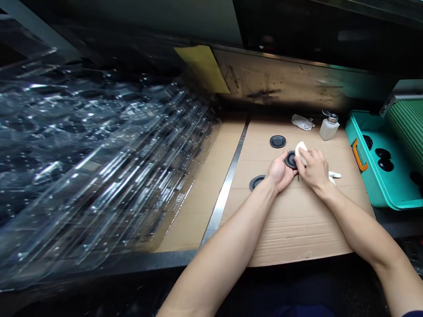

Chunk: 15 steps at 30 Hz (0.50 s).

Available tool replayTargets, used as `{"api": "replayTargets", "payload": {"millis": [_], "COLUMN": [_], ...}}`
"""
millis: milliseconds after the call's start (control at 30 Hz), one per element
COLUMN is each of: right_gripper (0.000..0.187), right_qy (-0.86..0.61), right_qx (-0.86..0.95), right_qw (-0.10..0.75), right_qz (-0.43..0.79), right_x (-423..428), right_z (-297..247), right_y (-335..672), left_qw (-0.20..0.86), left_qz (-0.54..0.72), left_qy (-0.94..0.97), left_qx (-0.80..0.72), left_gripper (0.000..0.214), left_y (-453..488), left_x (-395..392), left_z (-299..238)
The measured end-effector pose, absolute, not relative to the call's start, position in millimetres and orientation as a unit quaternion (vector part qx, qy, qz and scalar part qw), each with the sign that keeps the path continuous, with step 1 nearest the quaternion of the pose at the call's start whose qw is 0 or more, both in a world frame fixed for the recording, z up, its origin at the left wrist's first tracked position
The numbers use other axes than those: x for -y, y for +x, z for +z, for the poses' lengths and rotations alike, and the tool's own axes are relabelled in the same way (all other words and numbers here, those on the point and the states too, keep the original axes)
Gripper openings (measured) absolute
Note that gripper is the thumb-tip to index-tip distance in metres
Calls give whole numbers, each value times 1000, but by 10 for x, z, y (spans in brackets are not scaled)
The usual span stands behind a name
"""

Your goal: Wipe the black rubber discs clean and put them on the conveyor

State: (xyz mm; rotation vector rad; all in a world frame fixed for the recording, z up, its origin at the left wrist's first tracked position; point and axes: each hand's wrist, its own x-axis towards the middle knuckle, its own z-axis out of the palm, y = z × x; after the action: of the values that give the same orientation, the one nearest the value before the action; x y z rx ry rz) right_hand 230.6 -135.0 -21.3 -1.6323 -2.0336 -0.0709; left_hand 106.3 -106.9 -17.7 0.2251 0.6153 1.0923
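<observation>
Left hand [280, 172] cups a round black rubber disc [291, 160] at its edge, fingers curled, over a brown corrugated cardboard sheet [297, 229], while right hand [313, 169] pinches a folded white cloth [301, 152] between thumb and fingers, pressing it to the disc's face. A second black disc [277, 141] lies on the cardboard just beyond them; a third [256, 181] sits beside the left hand, partly hidden by it. Nearby stand a frosted plastic pump-top dispenser bottle [329, 128] and a crumpled white rag [302, 122], and a white strip [334, 175] pokes out beside the right hand. To the right, a teal plastic bin [366, 176] with an orange handle holds more black discs [385, 164]. Stacked clear plastic trays [99, 154] fill the left, past a metal strip [224, 189].
</observation>
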Motion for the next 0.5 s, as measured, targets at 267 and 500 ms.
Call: {"api": "replayTargets", "payload": {"millis": [267,500], "right_gripper": [40,39], "right_qy": [-593,-556], "right_qx": [765,797], "right_qw": [250,235], "right_qz": [-34,-17], "right_x": [1371,1413], "right_z": [-252,-226], "right_y": [2342,2317], "left_qw": [804,804], "left_qz": [507,511], "left_qy": [116,103], "left_qx": [-288,-287], "left_gripper": [41,41], "left_y": [1074,1099], "left_x": [1077,1111], "left_z": [-191,-195]}}
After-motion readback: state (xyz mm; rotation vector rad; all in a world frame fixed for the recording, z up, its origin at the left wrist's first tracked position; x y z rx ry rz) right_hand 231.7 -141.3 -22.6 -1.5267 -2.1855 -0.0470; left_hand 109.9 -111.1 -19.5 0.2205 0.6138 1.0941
